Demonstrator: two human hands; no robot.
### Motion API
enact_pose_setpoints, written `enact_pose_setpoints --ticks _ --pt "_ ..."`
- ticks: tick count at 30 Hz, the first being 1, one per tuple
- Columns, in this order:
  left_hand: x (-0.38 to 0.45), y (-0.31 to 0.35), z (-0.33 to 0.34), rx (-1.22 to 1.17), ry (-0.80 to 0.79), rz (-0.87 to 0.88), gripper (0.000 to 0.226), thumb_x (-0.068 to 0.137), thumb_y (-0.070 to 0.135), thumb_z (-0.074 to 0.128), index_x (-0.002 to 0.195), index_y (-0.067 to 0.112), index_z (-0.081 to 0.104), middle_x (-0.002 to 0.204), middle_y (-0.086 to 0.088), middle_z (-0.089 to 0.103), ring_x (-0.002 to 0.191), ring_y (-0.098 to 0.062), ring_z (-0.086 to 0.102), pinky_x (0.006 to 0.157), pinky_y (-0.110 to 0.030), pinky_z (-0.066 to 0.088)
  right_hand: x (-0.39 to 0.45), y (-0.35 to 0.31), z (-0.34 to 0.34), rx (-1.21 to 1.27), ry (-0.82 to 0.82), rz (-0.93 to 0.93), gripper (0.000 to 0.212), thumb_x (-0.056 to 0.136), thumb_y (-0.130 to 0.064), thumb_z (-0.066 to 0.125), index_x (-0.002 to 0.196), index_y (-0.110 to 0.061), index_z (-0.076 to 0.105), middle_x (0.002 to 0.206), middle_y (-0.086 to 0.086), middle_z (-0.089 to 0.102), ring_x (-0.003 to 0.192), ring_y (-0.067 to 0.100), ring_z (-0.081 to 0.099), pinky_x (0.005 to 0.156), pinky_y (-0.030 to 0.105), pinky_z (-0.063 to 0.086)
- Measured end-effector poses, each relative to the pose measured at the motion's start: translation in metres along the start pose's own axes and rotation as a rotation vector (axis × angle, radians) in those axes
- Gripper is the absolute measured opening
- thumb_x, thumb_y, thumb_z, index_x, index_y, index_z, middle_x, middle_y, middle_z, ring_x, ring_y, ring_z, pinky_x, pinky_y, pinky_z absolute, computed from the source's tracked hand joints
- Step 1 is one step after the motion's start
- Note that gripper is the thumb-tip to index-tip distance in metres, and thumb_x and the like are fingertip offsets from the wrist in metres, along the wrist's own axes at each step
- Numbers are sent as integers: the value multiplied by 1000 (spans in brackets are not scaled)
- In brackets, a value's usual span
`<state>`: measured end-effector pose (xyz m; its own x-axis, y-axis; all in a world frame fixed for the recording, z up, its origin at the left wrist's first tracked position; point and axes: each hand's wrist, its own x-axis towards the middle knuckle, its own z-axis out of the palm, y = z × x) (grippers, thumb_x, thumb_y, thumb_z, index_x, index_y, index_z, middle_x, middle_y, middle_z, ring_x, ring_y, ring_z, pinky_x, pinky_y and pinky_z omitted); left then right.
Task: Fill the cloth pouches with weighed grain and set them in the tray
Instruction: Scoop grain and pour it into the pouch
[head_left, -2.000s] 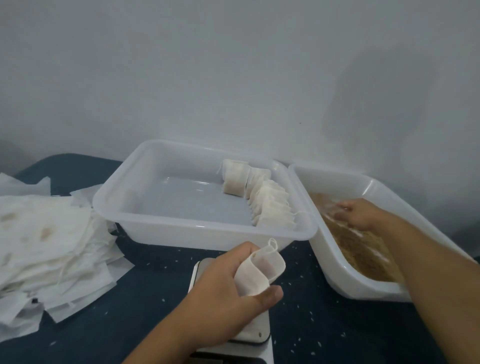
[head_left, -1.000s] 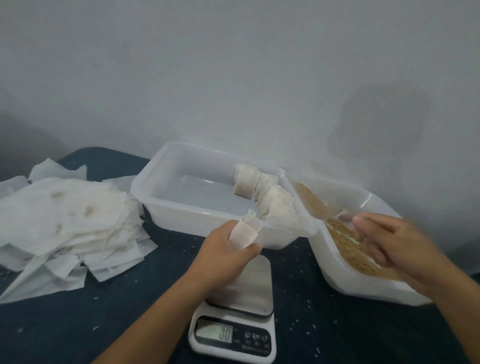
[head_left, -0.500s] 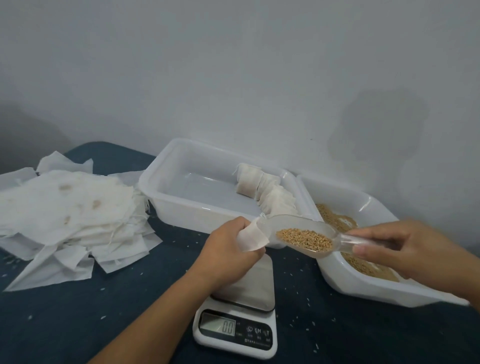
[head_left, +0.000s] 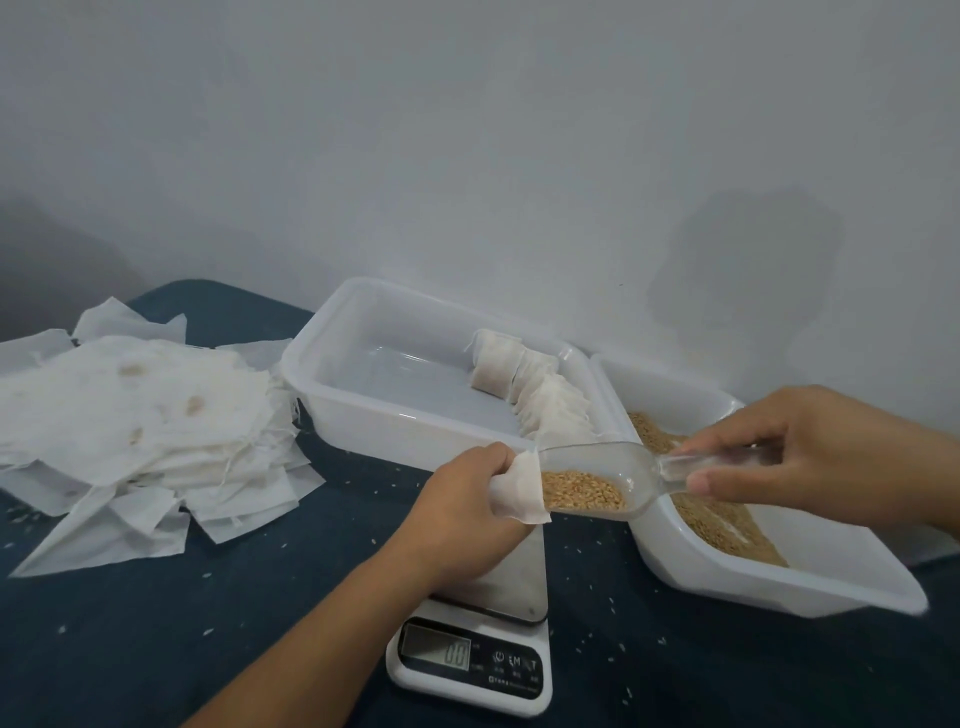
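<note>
My left hand (head_left: 462, 512) pinches small white cloth pouch (head_left: 519, 486) open; right hand (head_left: 810, 457) grips clear plastic scoop (head_left: 613, 480) w/ brown grain (head_left: 582, 491) at its mouth.

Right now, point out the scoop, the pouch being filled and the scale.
scoop (head_left: 597, 475): head view, clear bowl above the grain.
pouch (head_left: 522, 488): head view, cloth by its mouth.
scale (head_left: 519, 571): head view, steel platform.
</note>
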<state>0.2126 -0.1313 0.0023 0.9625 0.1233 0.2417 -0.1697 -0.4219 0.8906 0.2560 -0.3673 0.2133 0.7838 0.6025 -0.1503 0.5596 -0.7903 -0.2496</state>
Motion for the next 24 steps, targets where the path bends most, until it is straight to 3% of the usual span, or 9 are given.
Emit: enact_pose_setpoints --ticks 4,11,15,18,24 --pt "-1 1 1 -58 -22 -2 36 86 36 80 117 35 62 113 16 67 103 -4 62 89 -31 57 3 -12 -8 -33 -7 -21 35 64 -78 65 97 -70 70 92 -30 75 83 -7 69 72 10 51" --pt "-2 1 1 -169 -38 -18 34 84 40 80 113 41 61 107 24 68 98 8 63 82 -18 57 5 -28 -21 -146 -6 -89 34 63 -83 61 95 -74 67 91 -37 72 87 -11 67 77 21 55" --pt "-1 1 1 -201 -19 -27 28 81 43 78 104 39 62 98 22 68 89 3 65 76 -22 58 5 -38 -28 -203 22 -133 36 63 -85 56 95 -73 67 86 -37 71 79 -11 66 63 13 51" --pt "-2 2 0 -209 -15 -29 25 79 45 77 98 40 61 95 25 66 84 3 63 64 -14 52 1 -43 -33 -277 64 -179 27 70 -77 63 97 -72 68 80 -36 70 76 -10 63 67 6 45" --pt "-1 5 -1 -234 -11 -62 21 81 41 78 91 41 60 89 29 64 77 9 60 57 -9 44 -5 -51 -39 -373 126 -178 38 69 -89 53 104 -77 60 78 -38 67 74 -10 64 53 19 49"
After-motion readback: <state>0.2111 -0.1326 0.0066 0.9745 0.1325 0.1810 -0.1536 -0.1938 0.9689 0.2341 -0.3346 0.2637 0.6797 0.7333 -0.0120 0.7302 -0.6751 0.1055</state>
